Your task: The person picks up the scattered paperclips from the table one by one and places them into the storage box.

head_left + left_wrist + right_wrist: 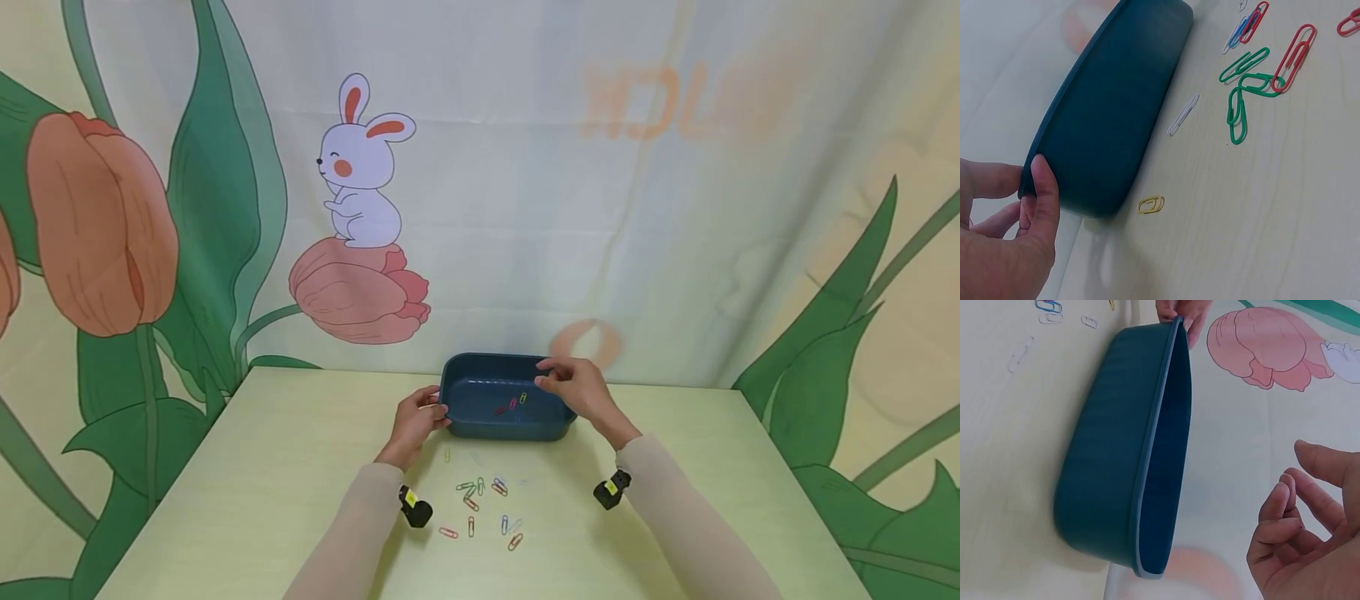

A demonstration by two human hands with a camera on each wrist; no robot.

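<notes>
The scattered paper clips (481, 487) lie on the near side of the blue bin (510, 432), closer to the left hand (415, 423) pinching it than to the empty, loosely parted right hand (583, 389)

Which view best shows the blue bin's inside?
The head view: it looks down into the bin, showing its floor and paper clips inside. Left wrist shows only the outside; right wrist, outside and a dark interior strip.

Left hand (1010, 250) on blue bin (1107, 119)
</notes>
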